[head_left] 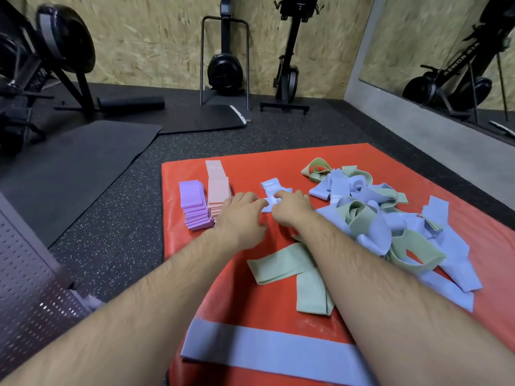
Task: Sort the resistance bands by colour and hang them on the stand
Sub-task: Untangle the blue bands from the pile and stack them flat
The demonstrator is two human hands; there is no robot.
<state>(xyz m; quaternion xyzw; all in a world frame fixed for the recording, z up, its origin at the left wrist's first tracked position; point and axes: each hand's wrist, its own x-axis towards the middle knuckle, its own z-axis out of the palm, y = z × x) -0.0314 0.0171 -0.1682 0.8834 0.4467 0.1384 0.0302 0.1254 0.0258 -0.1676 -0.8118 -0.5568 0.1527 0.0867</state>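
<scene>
Red mat [278,157] is the sorting surface, and the colours are laid out along it. The purple stack [195,207] and pink stack [220,190] sit folded flat and touching at the far left, so those two colours look done. Both hands meet on a blue band [271,190] just right of the pink stack, probably starting a third pile in the same row. The left hand [239,215] is palm down with its fingers bent onto the band's left edge; I can't tell whether it pinches or only presses. The right hand [289,210] has its fingers curled over the band's top and holds it, likely mid-fold. An unsorted heap [376,221] of blue and green bands lies to the right, within reach. One green band [292,270] and a long blue band [264,346] lie loose nearer the person. I can't pick out a stand for certain, and nothing is hung yet. For writing, "15" [214,167] reads on the top pink band. The blue band's white label is too small to read, and the mirrored lettering on the machine at the right isn't legible.
</scene>
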